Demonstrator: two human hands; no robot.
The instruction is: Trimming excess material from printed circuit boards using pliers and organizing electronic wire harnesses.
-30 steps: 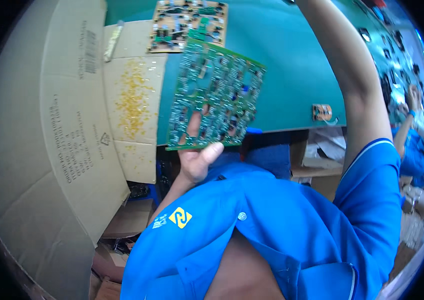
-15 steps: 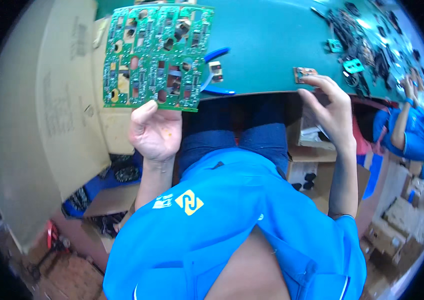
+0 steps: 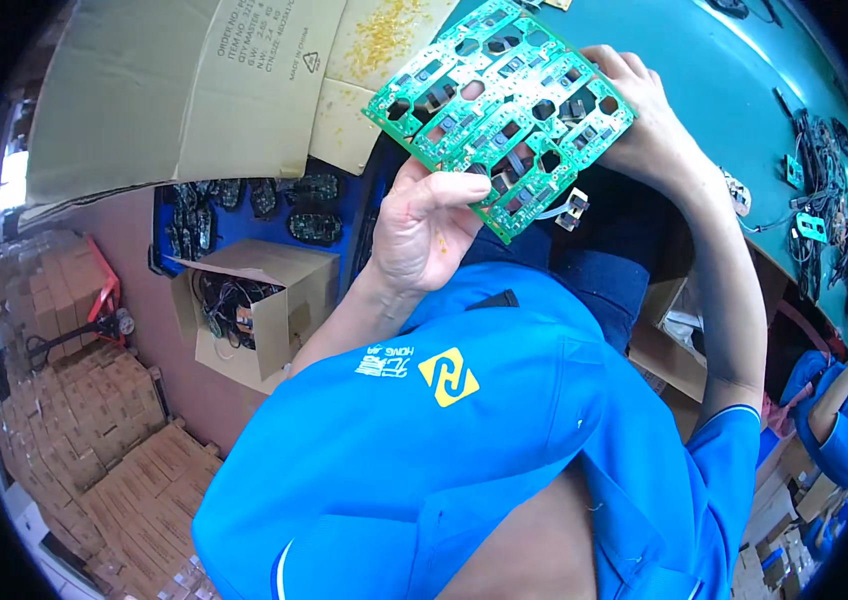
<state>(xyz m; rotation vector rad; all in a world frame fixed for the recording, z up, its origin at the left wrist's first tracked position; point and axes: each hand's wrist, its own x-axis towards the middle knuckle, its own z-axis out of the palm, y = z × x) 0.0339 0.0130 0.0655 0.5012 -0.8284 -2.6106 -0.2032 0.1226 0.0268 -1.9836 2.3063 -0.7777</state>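
A green circuit board panel [image 3: 489,133] with several cut-outs is tilted in front of me over the table's edge. My left hand [image 3: 432,222] pinches its lower edge, thumb on the near face. At the panel's right edge, the curled fingers of my right hand [image 3: 644,115] grip it; its fingertips and thumb are partly hidden behind the panel. A small connector piece [image 3: 572,209] dangles on a grey ribbon cable from the lower right part. Close to my right forearm, another small board [image 3: 737,192] lies partly covered on the table.
A large cardboard sheet [image 3: 174,90] stands at the left, beside a crumb-strewn one [image 3: 344,125]. An open carton [image 3: 274,310] holds dark cables. Black cables [image 3: 819,160] lie along the green table's [image 3: 714,90] right side. Another person in blue [image 3: 834,415] is at far right.
The panel has moved right and turned, with my left hand still on it. My right hand has come from the small board to the panel's right edge. The view has swung left.
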